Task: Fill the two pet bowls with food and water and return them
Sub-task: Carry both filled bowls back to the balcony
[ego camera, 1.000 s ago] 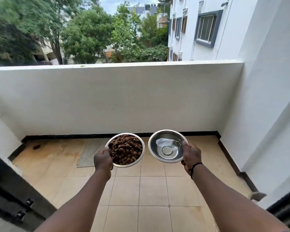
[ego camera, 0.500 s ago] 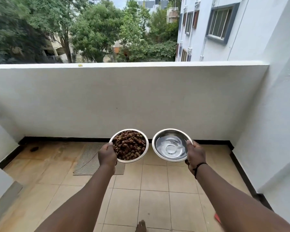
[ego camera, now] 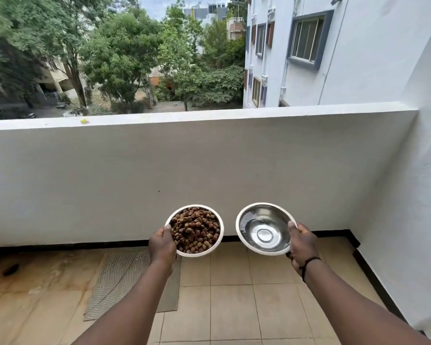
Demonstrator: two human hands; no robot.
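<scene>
While the person has stepped closer to the balcony wall (ego camera: 209, 175) over the past second, the left hand (ego camera: 161, 246) grasps the kibble bowl (ego camera: 194, 230) and the right hand (ego camera: 302, 241) the water bowl (ego camera: 263, 229); both ride level above the floor (ego camera: 234, 307); setting them down seems next.

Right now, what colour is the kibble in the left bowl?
Brown, mixed dark and lighter pieces; head view.

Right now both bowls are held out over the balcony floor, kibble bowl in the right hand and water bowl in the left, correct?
Hands are swapped. The head view shows the kibble bowl in the left hand and the water bowl in the right hand.
</scene>
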